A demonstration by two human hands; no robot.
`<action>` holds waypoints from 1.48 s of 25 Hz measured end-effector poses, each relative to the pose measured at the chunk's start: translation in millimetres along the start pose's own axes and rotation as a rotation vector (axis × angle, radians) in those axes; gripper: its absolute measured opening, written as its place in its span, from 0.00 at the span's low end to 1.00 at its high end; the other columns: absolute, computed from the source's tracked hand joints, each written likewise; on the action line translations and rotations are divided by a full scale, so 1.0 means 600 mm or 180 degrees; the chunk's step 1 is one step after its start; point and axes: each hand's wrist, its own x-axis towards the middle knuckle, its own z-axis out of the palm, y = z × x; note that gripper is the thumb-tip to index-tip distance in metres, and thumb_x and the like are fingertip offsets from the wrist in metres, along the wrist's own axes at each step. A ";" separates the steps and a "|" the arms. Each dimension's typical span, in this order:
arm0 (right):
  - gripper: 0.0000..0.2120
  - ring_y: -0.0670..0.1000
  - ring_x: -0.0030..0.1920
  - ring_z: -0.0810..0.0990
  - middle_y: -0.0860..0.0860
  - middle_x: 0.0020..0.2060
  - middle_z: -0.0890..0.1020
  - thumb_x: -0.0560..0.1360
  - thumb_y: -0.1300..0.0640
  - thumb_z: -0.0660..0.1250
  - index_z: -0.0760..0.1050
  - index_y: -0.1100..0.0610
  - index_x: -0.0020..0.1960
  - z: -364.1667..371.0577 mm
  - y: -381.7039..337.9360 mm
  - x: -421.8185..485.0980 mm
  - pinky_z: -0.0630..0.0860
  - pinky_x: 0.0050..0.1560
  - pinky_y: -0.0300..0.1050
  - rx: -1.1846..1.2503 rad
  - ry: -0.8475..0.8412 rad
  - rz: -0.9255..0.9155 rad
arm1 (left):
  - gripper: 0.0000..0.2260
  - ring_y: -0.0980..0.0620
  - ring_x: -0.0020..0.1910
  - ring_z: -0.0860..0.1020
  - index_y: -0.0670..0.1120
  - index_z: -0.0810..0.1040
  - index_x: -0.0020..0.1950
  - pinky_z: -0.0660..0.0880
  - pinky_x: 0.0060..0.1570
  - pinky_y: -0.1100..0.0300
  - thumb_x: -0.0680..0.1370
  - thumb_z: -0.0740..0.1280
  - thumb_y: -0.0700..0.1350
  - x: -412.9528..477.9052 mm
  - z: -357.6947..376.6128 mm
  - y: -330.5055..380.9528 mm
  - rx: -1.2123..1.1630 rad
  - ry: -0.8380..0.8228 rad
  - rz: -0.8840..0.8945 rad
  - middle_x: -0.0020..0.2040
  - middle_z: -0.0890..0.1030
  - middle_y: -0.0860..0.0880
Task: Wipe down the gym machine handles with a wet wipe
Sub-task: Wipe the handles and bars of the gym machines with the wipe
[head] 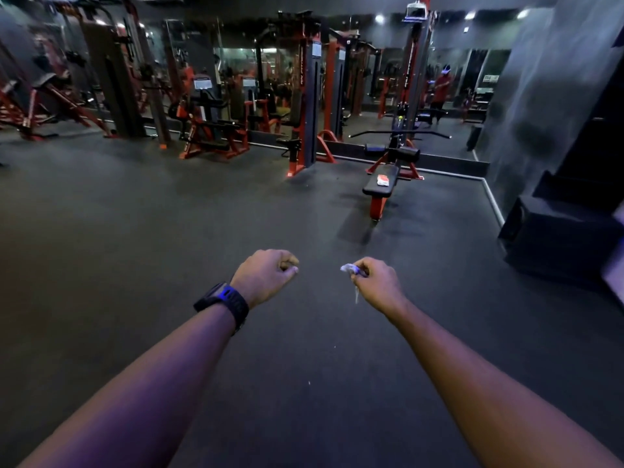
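Note:
Both my arms reach forward over the dark rubber floor. My right hand (377,282) pinches a crumpled white wet wipe (351,269), with a thin strip hanging below the fingers. My left hand (266,275), with a dark watch on its wrist, has its fingers curled and holds nothing. Ahead stands a red and black cable machine with a long black pull bar (400,132) across it. A white and red wipe pack (383,180) lies on the machine's black padded bench (375,188).
Several red and black gym machines (304,106) line the mirrored back wall. A dark pillar and black boxes (560,231) stand at the right. The mirror shows a person in a red shirt (441,89). Open floor lies between me and the bench.

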 end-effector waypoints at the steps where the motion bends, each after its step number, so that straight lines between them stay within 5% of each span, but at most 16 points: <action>1: 0.05 0.48 0.43 0.79 0.51 0.45 0.84 0.78 0.57 0.65 0.80 0.54 0.49 0.008 -0.004 0.067 0.70 0.37 0.38 -0.0014 -0.0004 -0.0019 | 0.07 0.51 0.52 0.81 0.54 0.82 0.54 0.78 0.54 0.55 0.78 0.67 0.51 0.070 -0.002 -0.013 -0.0043 0.0043 -0.0015 0.52 0.84 0.55; 3: 0.05 0.45 0.39 0.77 0.50 0.43 0.84 0.78 0.57 0.65 0.80 0.54 0.49 0.019 -0.002 0.202 0.68 0.32 0.33 -0.0034 0.0044 -0.0081 | 0.07 0.51 0.52 0.81 0.54 0.83 0.54 0.78 0.54 0.55 0.78 0.68 0.51 0.204 0.006 -0.029 -0.0064 0.0066 -0.0016 0.51 0.84 0.54; 8: 0.05 0.50 0.46 0.79 0.51 0.45 0.83 0.76 0.59 0.66 0.81 0.55 0.48 0.048 0.065 0.551 0.69 0.41 0.41 0.0100 0.0240 -0.0017 | 0.08 0.53 0.51 0.81 0.54 0.82 0.55 0.78 0.54 0.54 0.79 0.67 0.52 0.539 0.071 -0.067 0.0011 -0.0022 0.0182 0.52 0.84 0.55; 16: 0.04 0.49 0.44 0.78 0.50 0.45 0.82 0.78 0.56 0.65 0.79 0.52 0.49 0.046 0.111 1.119 0.70 0.37 0.42 0.0074 0.0147 0.0018 | 0.07 0.54 0.49 0.81 0.52 0.83 0.54 0.78 0.52 0.56 0.78 0.68 0.51 1.086 0.088 -0.111 -0.0064 0.0183 0.0127 0.50 0.84 0.56; 23: 0.06 0.52 0.47 0.80 0.53 0.44 0.83 0.76 0.58 0.64 0.80 0.54 0.49 0.131 0.160 1.597 0.77 0.48 0.49 -0.0057 0.0112 0.0047 | 0.07 0.53 0.49 0.82 0.53 0.84 0.54 0.79 0.52 0.55 0.78 0.69 0.51 1.563 0.155 -0.247 -0.0154 0.0245 0.0050 0.49 0.85 0.55; 37: 0.06 0.48 0.40 0.80 0.52 0.38 0.83 0.78 0.54 0.67 0.79 0.56 0.48 0.211 0.308 2.530 0.71 0.37 0.40 0.0132 0.0359 0.0344 | 0.09 0.53 0.51 0.81 0.53 0.83 0.56 0.78 0.54 0.55 0.78 0.68 0.51 2.564 0.313 -0.356 -0.0074 -0.0184 0.0380 0.51 0.84 0.55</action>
